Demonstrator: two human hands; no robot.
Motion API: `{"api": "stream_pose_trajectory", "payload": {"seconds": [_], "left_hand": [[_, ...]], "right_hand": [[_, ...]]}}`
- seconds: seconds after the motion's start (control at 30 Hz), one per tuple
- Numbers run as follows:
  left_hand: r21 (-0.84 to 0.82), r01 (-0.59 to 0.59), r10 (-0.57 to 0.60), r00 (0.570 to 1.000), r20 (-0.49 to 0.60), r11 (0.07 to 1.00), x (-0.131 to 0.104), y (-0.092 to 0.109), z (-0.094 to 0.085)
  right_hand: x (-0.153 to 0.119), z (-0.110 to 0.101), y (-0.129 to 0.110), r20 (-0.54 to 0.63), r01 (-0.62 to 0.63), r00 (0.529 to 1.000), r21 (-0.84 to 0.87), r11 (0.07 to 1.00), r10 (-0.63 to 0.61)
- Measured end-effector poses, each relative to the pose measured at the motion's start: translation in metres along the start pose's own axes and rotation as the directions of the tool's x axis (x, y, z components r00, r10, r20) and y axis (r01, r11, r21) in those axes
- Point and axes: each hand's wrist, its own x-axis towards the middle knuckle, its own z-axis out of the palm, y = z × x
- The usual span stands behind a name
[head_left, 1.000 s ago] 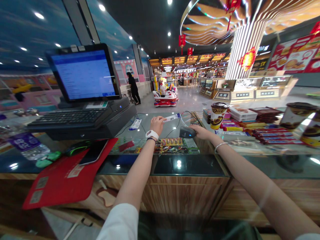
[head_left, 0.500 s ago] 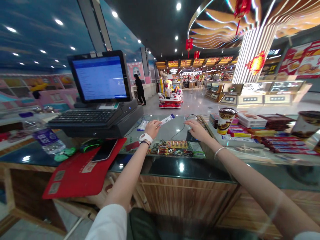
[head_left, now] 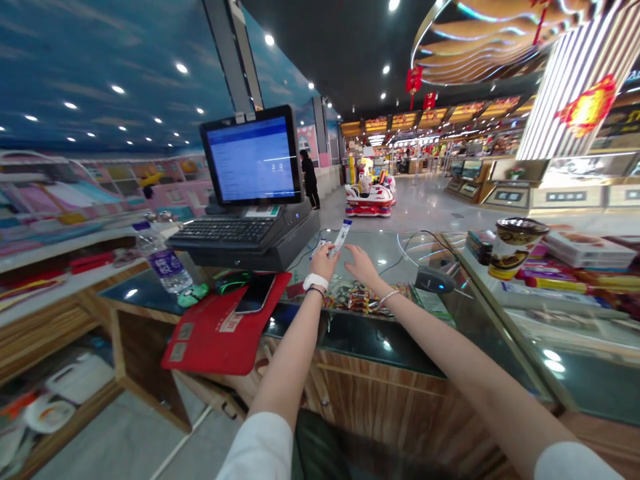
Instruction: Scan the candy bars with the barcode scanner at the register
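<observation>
My left hand (head_left: 323,263), with a white watch on its wrist, is closed on the lower end of a slim white-and-blue packet (head_left: 343,235). The packet points up and away over the glass counter (head_left: 385,248). Just to the right, my right hand (head_left: 362,267) has its fingers stretched out and apart, close to the packet and holding nothing. A black barcode scanner (head_left: 436,279) lies right of that hand, with a small blue light on. Beneath the glass, several colourful snack packets (head_left: 353,295) are partly covered by my forearms.
Left stand a monitor (head_left: 253,160), a keyboard (head_left: 223,230) and a water bottle (head_left: 163,260). A phone (head_left: 256,293) lies on a red mat (head_left: 213,340). On the right are a snack cup (head_left: 515,248) and boxed sweets (head_left: 590,250). A person in black (head_left: 309,179) stands farther off.
The view has turned left. My right hand has moved left from beside the scanner towards the packet, uncovering the scanner. The packet in my left hand now points more steeply upward.
</observation>
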Motion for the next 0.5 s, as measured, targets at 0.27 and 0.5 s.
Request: {"api": "stream_pose_trajectory", "payload": {"seconds": [0.27, 0.5], "left_hand": [[-0.347, 0.122, -0.139, 0.99, -0.025, 0.93, 0.001, 0.004, 0.016], [-0.552, 0.181, -0.179, 0.982, 0.057, 0.814, 0.003, 0.005, 0.02]], "right_hand": [[-0.01, 0.018, 0.008, -0.059, 0.04, 0.998, 0.251, 0.967, -0.026], [-0.008, 0.011, 0.014, -0.145, 0.038, 0.989, 0.325, 0.945, 0.01]]}}
